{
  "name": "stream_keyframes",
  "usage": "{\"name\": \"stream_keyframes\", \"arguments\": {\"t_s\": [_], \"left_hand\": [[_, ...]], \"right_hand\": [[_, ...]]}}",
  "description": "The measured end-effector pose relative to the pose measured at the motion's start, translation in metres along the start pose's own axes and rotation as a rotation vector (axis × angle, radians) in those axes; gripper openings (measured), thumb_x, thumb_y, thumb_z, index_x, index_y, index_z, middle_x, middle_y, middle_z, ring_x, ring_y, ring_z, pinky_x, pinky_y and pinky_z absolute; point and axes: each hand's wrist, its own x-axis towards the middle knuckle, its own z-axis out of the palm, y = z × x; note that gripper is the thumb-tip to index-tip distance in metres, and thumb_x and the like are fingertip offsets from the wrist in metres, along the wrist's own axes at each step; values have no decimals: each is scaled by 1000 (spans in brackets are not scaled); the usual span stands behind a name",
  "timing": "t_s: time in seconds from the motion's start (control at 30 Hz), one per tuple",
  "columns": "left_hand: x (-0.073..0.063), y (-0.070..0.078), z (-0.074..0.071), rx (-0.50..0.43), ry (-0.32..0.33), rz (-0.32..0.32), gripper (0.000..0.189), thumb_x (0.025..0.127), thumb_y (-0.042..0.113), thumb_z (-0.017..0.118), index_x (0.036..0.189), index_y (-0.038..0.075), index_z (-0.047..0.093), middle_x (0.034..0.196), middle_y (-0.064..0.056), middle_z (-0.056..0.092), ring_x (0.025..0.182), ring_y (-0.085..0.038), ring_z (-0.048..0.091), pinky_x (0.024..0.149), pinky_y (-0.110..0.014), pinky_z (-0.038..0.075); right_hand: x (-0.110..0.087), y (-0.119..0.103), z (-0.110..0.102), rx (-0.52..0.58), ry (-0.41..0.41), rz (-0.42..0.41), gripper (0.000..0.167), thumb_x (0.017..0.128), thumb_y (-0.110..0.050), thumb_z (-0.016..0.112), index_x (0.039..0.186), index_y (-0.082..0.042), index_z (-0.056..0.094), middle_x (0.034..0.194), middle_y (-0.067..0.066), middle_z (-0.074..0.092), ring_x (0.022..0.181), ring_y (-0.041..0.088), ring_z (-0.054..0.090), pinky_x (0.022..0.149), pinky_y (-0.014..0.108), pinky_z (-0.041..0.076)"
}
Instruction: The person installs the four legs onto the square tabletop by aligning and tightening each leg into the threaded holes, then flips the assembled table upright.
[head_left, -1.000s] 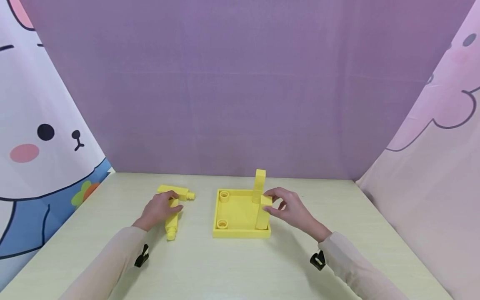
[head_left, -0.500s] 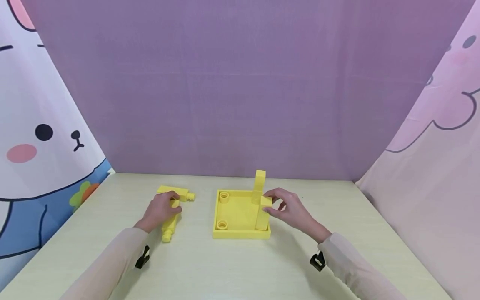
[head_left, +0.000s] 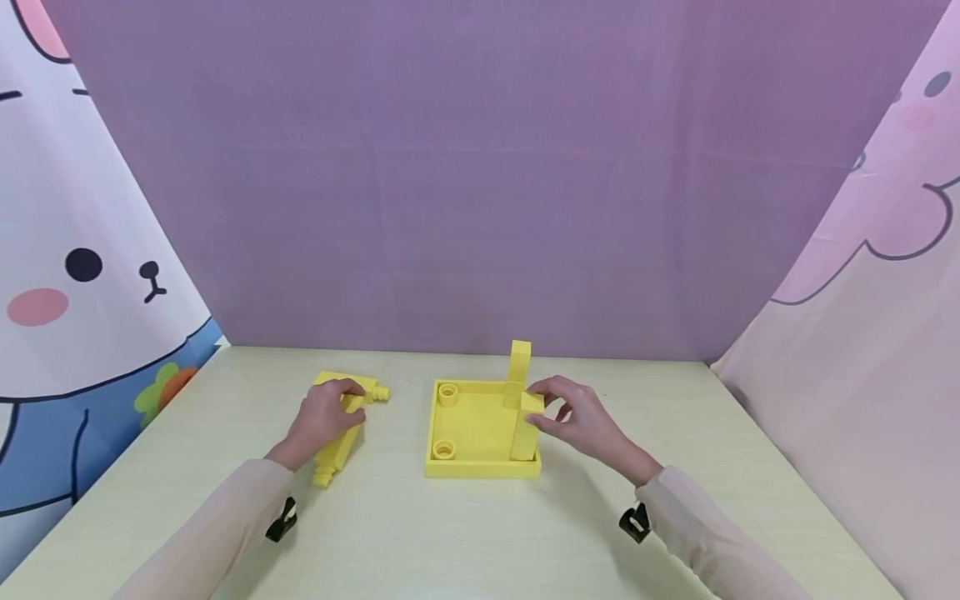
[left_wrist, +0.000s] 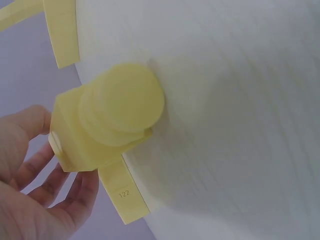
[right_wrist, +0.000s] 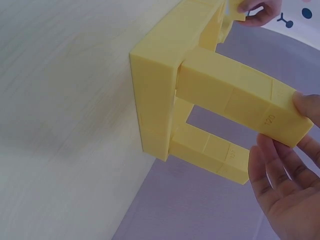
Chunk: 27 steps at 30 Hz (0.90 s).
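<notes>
My left hand (head_left: pixel 322 419) pinches a yellow table leg (head_left: pixel 339 447) between thumb and fingers; its round threaded end faces the camera in the left wrist view. Behind it a second loose leg (head_left: pixel 371 388) lies on its side, partly covered by the hand. My right hand (head_left: pixel 576 412) holds the top of an upright leg (head_left: pixel 527 433) at the near right corner of the yellow square tabletop (head_left: pixel 483 469), which lies underside up. Another leg (head_left: pixel 519 367) stands at the far right corner. Two round sockets (head_left: pixel 447 394) show at the left corners.
A pale wood-grain table (head_left: pixel 450 542) bears everything. A purple cloth (head_left: pixel 465 183) hangs along its back edge. Cartoon-printed cloths flank it, one with a white animal (head_left: pixel 90 208) at left, a pink one (head_left: pixel 885 192) at right.
The leg in my left hand has swung round, its threaded end moving left and slightly nearer. My right hand and the standing legs look unmoved.
</notes>
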Motion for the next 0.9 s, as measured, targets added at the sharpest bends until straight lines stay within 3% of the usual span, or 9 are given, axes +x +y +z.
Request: {"name": "stream_keyframes", "arguments": {"t_s": [0.4, 0.9], "left_hand": [[-6, 10, -8, -24, 51, 62, 25, 78, 9, 68, 102, 4, 64, 106, -14, 64, 91, -29, 58, 77, -43, 50], [-9, 21, -19, -81, 14, 101, 24, 77, 10, 70, 100, 7, 65, 103, -11, 66, 88, -30, 63, 73, -40, 54]], "right_hand": [[-1, -2, -1, 5, 3, -9, 30, 78, -17, 72, 106, -9, 63, 100, 3, 64, 81, 14, 58, 56, 23, 51], [-1, -1, -1, 9, 4, -10, 30, 78, -17, 72, 106, -10, 63, 102, 3, 64, 81, 14, 58, 56, 22, 51]]}}
